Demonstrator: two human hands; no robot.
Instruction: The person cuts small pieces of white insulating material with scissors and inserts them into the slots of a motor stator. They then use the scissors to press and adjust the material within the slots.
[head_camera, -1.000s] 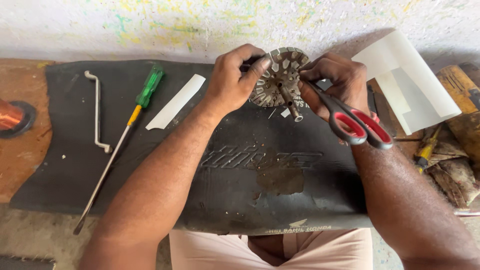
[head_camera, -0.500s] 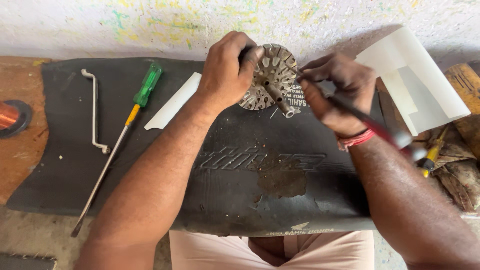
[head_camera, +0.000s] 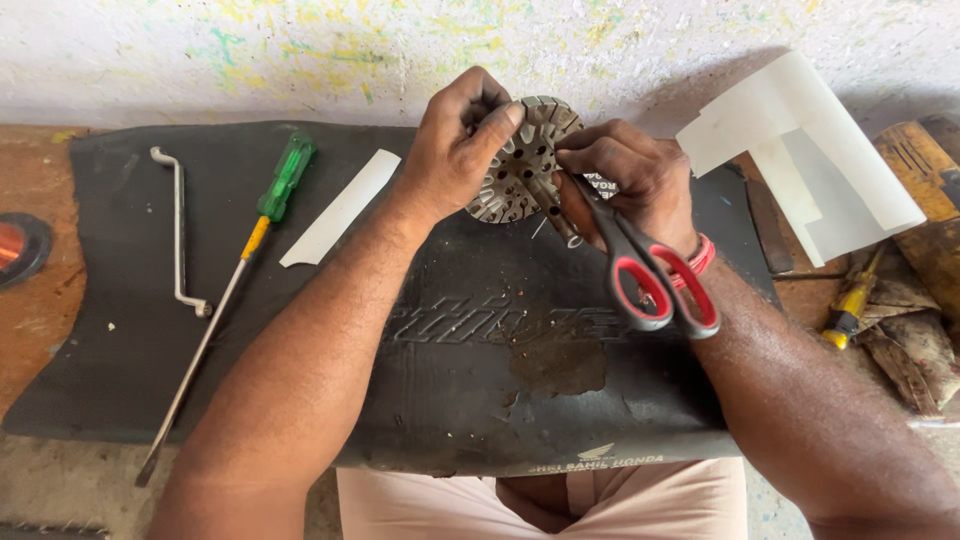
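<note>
One broad black rubber mat (head_camera: 300, 330), matte and scuffed with raised lettering moulded into it, spreads under both forearms and droops over the near edge below the fingers. Off beyond the right hand's knuckles lie overlapping sheets of stiff white paper (head_camera: 810, 150), flat and sharp-cornered; I cannot tell how many. Out past the left hand's wrist there's one long screwdriver (head_camera: 230, 280), thin steel shaft, yellow collar, translucent green handle, and further out one slim bent metal rod (head_camera: 180, 230) with a hooked end. Between that screwdriver and the left hand's wrist sits one narrow white paper strip (head_camera: 340, 207), cut on a slant. Now the centre: one round slotted metal core (head_camera: 522, 160), dull grey, ringed with teeth and peppered with small holes, is raised just above the mat between the two hands. The left hand (head_camera: 455, 150) clamps it, thumb over the top rim, fingers curled behind. The right hand (head_camera: 630, 180) pinches at the core's right edge with fingertips together, while one pair of scissors (head_camera: 640, 265), black blades and red-lined loops, hangs from that hand with the loops below its fingers. One red band (head_camera: 700, 258) circles that wrist.
</note>
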